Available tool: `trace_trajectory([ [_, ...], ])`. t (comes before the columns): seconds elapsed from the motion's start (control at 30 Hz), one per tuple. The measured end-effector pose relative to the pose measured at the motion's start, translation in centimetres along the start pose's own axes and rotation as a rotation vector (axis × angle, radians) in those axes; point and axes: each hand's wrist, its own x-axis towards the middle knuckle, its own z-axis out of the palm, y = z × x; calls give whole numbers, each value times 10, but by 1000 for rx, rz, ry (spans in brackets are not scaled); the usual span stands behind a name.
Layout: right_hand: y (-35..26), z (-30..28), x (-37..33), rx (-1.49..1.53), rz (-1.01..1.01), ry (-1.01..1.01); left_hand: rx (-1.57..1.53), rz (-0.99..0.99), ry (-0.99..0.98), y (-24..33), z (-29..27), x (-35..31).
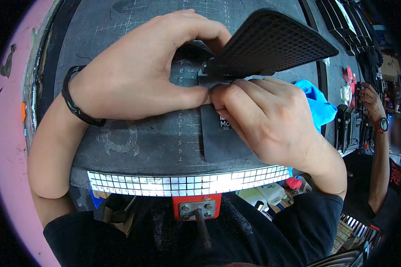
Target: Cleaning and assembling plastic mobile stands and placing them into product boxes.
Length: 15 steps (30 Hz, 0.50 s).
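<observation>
Panel [276,42], black, round-cornered and grid-textured, stood tilted above a flat dark-grey plate [223,144] on a dark, white-marked mat [158,142]. Right hand [272,115] curled tightly at the panel's lower edge; left hand [142,66] arched in a wide C. Either's hold: could not tell. Crumpled bright-blue cloth [323,111] lay beside right hand.

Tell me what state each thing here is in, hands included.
Right hand: curled closed; anything pinched is hidden.
Left hand: curved, thumb against the right hand; other fingertips mostly hidden.
Patterned black panel: raised, tilted.
Dark plate: flat on the mat, partly covered.
Blue cloth: crumpled.
Black bracelet: worn on the left wrist.
Co-worker's hand: raised, fingers bent.
Watch: worn on the co-worker's wrist.
</observation>
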Motion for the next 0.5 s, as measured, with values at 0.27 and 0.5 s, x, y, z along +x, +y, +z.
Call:
trace_trajectory([
  [0.27, 7, -2, -2, 119, -29, 26, 29, -3, 30, 4, 1, -2],
  [0.5, 7, -8, -1, 285, 34, 8, 7, 17, -5, 3, 0, -3],
])
